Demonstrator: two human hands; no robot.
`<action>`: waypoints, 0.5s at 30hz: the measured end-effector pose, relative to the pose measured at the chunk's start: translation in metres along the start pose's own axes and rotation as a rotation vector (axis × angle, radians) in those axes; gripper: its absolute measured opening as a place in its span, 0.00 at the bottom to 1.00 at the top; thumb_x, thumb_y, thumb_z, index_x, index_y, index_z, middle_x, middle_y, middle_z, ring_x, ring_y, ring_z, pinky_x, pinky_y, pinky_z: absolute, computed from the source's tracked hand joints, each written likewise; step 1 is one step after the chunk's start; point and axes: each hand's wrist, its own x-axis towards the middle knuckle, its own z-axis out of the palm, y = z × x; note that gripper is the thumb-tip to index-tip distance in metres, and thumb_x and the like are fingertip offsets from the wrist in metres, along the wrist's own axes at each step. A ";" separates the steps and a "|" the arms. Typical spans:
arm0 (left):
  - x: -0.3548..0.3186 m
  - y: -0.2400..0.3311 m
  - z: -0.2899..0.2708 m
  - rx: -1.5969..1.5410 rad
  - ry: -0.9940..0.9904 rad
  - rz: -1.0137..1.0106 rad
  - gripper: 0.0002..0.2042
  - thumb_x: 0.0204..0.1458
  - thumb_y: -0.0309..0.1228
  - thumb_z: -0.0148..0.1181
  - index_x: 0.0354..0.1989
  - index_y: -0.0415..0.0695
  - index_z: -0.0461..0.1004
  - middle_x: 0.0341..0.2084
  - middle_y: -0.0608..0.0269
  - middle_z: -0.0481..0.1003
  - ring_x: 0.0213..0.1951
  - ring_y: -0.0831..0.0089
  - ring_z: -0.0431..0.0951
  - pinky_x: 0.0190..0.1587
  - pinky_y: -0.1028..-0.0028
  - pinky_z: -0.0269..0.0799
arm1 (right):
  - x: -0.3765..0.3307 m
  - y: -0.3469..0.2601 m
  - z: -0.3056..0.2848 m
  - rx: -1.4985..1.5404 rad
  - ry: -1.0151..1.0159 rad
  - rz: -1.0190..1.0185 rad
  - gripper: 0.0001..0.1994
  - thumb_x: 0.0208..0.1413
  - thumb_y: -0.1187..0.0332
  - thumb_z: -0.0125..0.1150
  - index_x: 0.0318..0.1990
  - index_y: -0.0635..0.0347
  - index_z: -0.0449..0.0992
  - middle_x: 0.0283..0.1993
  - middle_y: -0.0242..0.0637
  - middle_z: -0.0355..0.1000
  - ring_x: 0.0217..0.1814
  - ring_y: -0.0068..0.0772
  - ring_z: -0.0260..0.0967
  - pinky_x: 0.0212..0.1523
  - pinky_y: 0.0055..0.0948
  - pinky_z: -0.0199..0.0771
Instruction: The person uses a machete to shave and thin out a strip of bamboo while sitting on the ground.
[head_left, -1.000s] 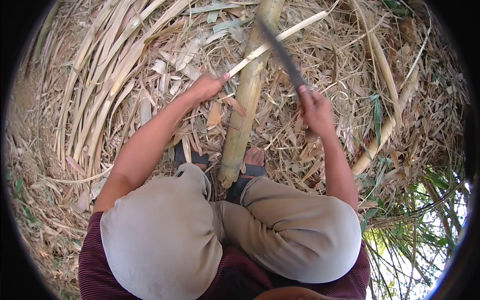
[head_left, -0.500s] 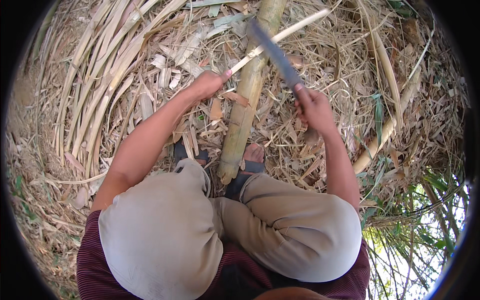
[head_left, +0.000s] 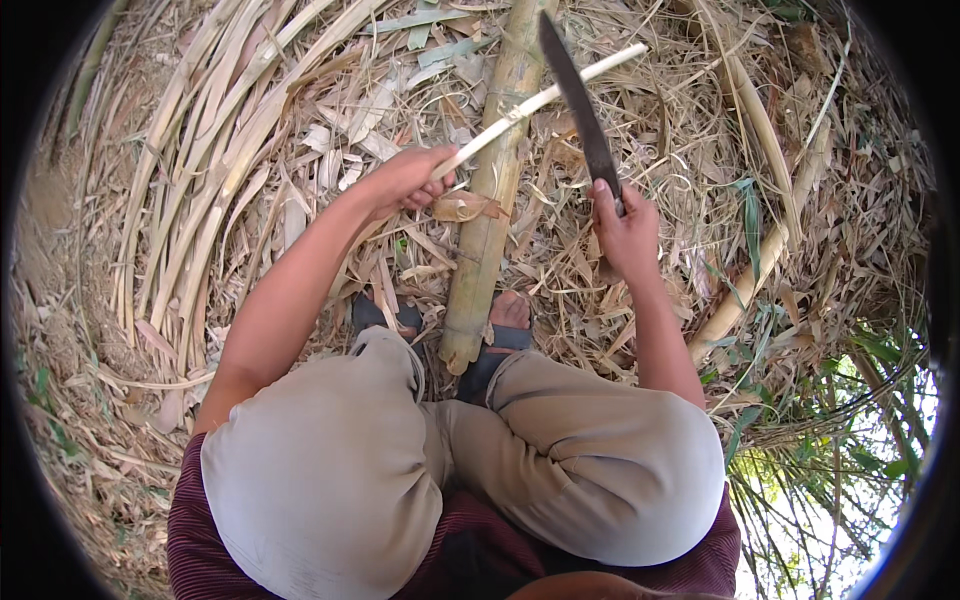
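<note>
The right hand (head_left: 630, 235) hides part of the knife (head_left: 588, 120), the knife part of the strip (head_left: 492, 133); the top edge cuts off the log (head_left: 478, 265)

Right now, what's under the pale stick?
Beneath the pale stick runs a thick bamboo pole, with dry shavings around. The bit of pole directly under the stick is covered.

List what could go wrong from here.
The knife crosses the strip in view, and the left hand gripping that strip is bare, so a slip might cut it. The rounded log beneath could let the strip shift. Bare toes show beside the log; a knife dropped from the right hand might hurt them.
</note>
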 end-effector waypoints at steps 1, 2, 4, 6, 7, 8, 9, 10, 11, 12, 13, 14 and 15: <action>-0.006 0.002 0.000 -0.046 -0.064 -0.015 0.15 0.65 0.42 0.44 0.29 0.46 0.65 0.14 0.78 0.58 0.13 0.86 0.51 0.16 0.80 0.44 | -0.008 0.001 0.001 -0.124 0.030 -0.106 0.13 0.62 0.63 0.58 0.29 0.63 0.74 0.18 0.33 0.65 0.15 0.22 0.62 0.17 0.26 0.61; -0.007 0.003 0.001 0.023 0.009 0.065 0.15 0.64 0.42 0.45 0.29 0.46 0.66 0.15 0.78 0.58 0.14 0.86 0.52 0.16 0.80 0.45 | -0.012 0.001 0.003 -0.248 0.060 -0.210 0.12 0.61 0.65 0.59 0.29 0.63 0.74 0.18 0.34 0.66 0.15 0.24 0.62 0.18 0.27 0.62; -0.009 -0.002 0.004 0.151 0.149 0.221 0.15 0.64 0.42 0.46 0.29 0.45 0.67 0.15 0.77 0.59 0.15 0.86 0.53 0.18 0.80 0.46 | -0.016 0.001 0.006 -0.406 0.123 -0.440 0.07 0.58 0.68 0.60 0.37 0.62 0.75 0.25 0.40 0.69 0.20 0.36 0.69 0.21 0.34 0.68; 0.005 -0.014 -0.004 0.419 0.336 0.382 0.17 0.63 0.40 0.48 0.27 0.42 0.71 0.15 0.71 0.63 0.16 0.78 0.58 0.20 0.74 0.54 | -0.012 0.016 0.016 -0.533 0.155 -0.530 0.09 0.58 0.68 0.60 0.43 0.62 0.75 0.27 0.41 0.69 0.23 0.40 0.71 0.23 0.36 0.71; 0.008 -0.016 -0.004 0.521 0.406 0.434 0.17 0.63 0.40 0.49 0.26 0.41 0.72 0.15 0.69 0.64 0.16 0.76 0.60 0.21 0.72 0.57 | -0.013 0.018 0.016 -0.685 0.113 -0.480 0.12 0.57 0.68 0.61 0.46 0.60 0.75 0.32 0.40 0.72 0.27 0.44 0.73 0.28 0.39 0.75; 0.010 -0.019 -0.005 0.622 0.477 0.484 0.18 0.63 0.39 0.49 0.25 0.40 0.73 0.15 0.67 0.65 0.17 0.73 0.61 0.22 0.70 0.59 | -0.013 0.018 0.015 -0.714 0.134 -0.529 0.12 0.57 0.68 0.61 0.47 0.59 0.75 0.32 0.40 0.72 0.27 0.43 0.73 0.28 0.39 0.75; 0.008 -0.014 0.002 0.718 0.571 0.480 0.18 0.62 0.39 0.50 0.24 0.40 0.75 0.14 0.61 0.69 0.17 0.69 0.66 0.25 0.65 0.63 | -0.012 0.020 0.014 -0.746 0.154 -0.579 0.13 0.56 0.67 0.61 0.48 0.58 0.75 0.32 0.39 0.72 0.28 0.42 0.73 0.28 0.38 0.75; 0.005 -0.008 0.005 0.713 0.565 0.437 0.18 0.62 0.39 0.50 0.24 0.40 0.76 0.14 0.60 0.69 0.17 0.69 0.67 0.25 0.65 0.64 | -0.012 0.021 0.013 -0.778 0.173 -0.629 0.13 0.56 0.67 0.61 0.49 0.58 0.75 0.32 0.39 0.72 0.28 0.42 0.73 0.27 0.38 0.75; 0.002 -0.002 0.006 0.706 0.560 0.394 0.18 0.61 0.39 0.51 0.24 0.40 0.76 0.14 0.60 0.70 0.17 0.69 0.68 0.25 0.65 0.64 | -0.015 0.020 0.011 -0.783 0.189 -0.666 0.17 0.56 0.67 0.61 0.53 0.55 0.73 0.32 0.37 0.71 0.29 0.40 0.73 0.27 0.37 0.74; 0.000 0.002 0.007 0.698 0.549 0.349 0.18 0.61 0.40 0.51 0.24 0.40 0.77 0.14 0.59 0.71 0.17 0.68 0.69 0.25 0.66 0.64 | -0.015 0.020 0.009 -0.844 0.152 -0.641 0.18 0.56 0.67 0.61 0.54 0.55 0.73 0.31 0.37 0.70 0.29 0.40 0.73 0.26 0.37 0.74; -0.001 0.004 0.008 0.700 0.552 0.331 0.18 0.61 0.40 0.51 0.24 0.40 0.77 0.13 0.59 0.71 0.16 0.68 0.69 0.25 0.65 0.65 | -0.014 0.019 0.007 -0.905 0.116 -0.615 0.19 0.56 0.67 0.61 0.55 0.54 0.72 0.31 0.37 0.70 0.28 0.39 0.73 0.26 0.37 0.74; -0.002 0.006 0.009 0.703 0.553 0.313 0.18 0.61 0.40 0.52 0.25 0.40 0.78 0.13 0.59 0.71 0.16 0.68 0.69 0.25 0.65 0.65 | -0.013 0.019 0.005 -0.966 0.080 -0.588 0.20 0.56 0.67 0.61 0.57 0.54 0.71 0.30 0.37 0.69 0.28 0.39 0.72 0.26 0.37 0.74; -0.004 0.007 0.009 0.709 0.556 0.294 0.18 0.61 0.40 0.52 0.25 0.40 0.78 0.13 0.58 0.71 0.16 0.68 0.70 0.25 0.65 0.65 | -0.009 0.016 0.005 -0.981 0.059 -0.565 0.22 0.55 0.67 0.61 0.58 0.54 0.70 0.29 0.37 0.68 0.27 0.37 0.71 0.26 0.36 0.74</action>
